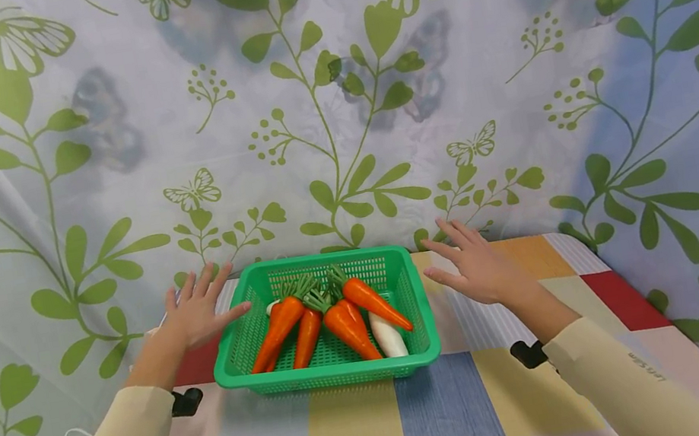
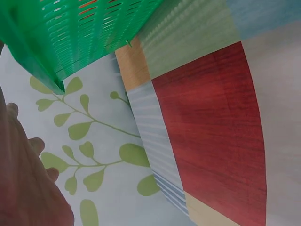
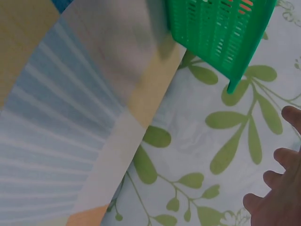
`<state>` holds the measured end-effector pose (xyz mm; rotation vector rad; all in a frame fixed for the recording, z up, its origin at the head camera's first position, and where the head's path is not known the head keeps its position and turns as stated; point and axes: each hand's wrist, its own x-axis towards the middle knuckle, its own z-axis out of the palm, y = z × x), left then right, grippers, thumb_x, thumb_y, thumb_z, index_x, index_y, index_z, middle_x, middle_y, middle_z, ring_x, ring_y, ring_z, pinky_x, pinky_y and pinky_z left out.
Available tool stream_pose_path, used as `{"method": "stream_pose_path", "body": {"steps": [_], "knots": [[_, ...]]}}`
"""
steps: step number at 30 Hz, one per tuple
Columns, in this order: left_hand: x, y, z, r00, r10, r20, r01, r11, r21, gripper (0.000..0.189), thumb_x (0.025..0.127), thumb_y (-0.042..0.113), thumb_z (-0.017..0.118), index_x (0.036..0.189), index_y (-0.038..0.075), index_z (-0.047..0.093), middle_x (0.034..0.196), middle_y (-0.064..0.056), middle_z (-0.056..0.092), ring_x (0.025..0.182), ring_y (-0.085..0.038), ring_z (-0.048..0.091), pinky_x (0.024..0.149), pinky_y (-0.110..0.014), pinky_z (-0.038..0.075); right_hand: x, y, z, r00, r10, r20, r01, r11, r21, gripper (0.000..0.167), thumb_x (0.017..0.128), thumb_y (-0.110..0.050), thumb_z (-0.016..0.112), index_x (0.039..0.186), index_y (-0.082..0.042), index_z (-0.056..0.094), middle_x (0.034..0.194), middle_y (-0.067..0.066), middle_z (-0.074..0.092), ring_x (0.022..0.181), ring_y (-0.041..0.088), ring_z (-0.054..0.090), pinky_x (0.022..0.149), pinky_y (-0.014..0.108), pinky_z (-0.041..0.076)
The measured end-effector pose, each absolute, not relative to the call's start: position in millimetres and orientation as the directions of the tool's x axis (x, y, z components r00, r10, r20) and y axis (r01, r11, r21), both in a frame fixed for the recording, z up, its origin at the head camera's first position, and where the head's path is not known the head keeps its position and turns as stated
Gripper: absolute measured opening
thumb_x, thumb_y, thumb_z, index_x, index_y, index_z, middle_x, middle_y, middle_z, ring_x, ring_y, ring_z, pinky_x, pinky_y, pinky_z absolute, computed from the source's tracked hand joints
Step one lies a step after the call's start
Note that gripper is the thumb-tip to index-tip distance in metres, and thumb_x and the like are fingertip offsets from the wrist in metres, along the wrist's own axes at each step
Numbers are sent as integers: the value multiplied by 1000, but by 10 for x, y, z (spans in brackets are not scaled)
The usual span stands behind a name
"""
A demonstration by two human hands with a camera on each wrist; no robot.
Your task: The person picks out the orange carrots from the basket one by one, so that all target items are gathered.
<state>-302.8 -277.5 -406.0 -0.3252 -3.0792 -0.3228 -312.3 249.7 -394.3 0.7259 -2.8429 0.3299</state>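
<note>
From the left, we see the left hand (image 1: 196, 317) with its fingers spread wide, holding nothing; its thumb shows over the left rim of the green basket (image 1: 327, 377), though we cannot tell whether they touch. The basket sits on the patchwork tablecloth (image 1: 356, 421), with orange carrots (image 1: 350, 330) and, at its right front, a white radish (image 1: 389, 336). Just right of it, we see the right hand (image 1: 479, 267), fingers also wide, holding nothing and apart from the basket. We judge this a ready pose, with handling not yet begun; a grasp would call for moving inward and curling the fingers.
</note>
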Motion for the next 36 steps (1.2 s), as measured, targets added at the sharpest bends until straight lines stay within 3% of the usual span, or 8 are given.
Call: {"method": "stream_pose_path", "body": {"steps": [7,11,16,22,29,36], "knots": [[-2978,-2779,-4104,-972,231,48,236,940,247,95,95,73,46,166,29,3,173,-18,0,155,-54,0,117,-77,-9,-3047,2304,-3959,-825,-483,292,-552,799,-238,65,102,-57,52,158,-24,42,173,14,11,157,46,13,118,73,24],[-2959,-2778,-4103,-971,235,50,239,926,292,94,96,71,49,166,30,4,173,-19,1,154,-55,1,116,-80,-4,-3010,2177,-3957,-818,-492,296,-569,769,-293,66,101,-56,55,158,-25,42,173,12,11,158,42,12,118,72,27],[-2933,-2807,-4131,-962,259,89,273,889,368,90,99,63,52,166,27,6,171,-22,8,153,-57,9,116,-81,8,-2987,2032,-3942,-811,-504,297,-584,734,-347,66,101,-54,58,158,-25,42,173,9,11,158,39,15,118,70,30],[-2919,-2825,-4213,-942,306,140,332,780,530,90,101,48,59,166,14,6,168,-25,18,151,-53,21,116,-76,21,-2958,1875,-3953,-814,-511,276,-578,665,-473,64,102,-50,58,158,-25,40,174,4,8,158,39,15,118,72,28],[-2890,-2838,-4310,-962,263,70,235,675,699,89,103,47,57,166,13,3,161,-31,31,146,-54,32,112,-72,36,-2950,1717,-3988,-802,-529,277,-584,598,-548,63,101,-48,60,157,-26,41,173,3,12,157,39,20,116,71,30],[-2906,-2823,-4316,-975,217,38,164,601,783,81,105,46,53,164,6,15,152,-31,43,136,-51,49,103,-59,52,-2981,1611,-3979,-817,-522,246,-532,516,-672,64,98,-46,67,155,-23,46,171,5,18,155,38,26,118,67,33]]}}
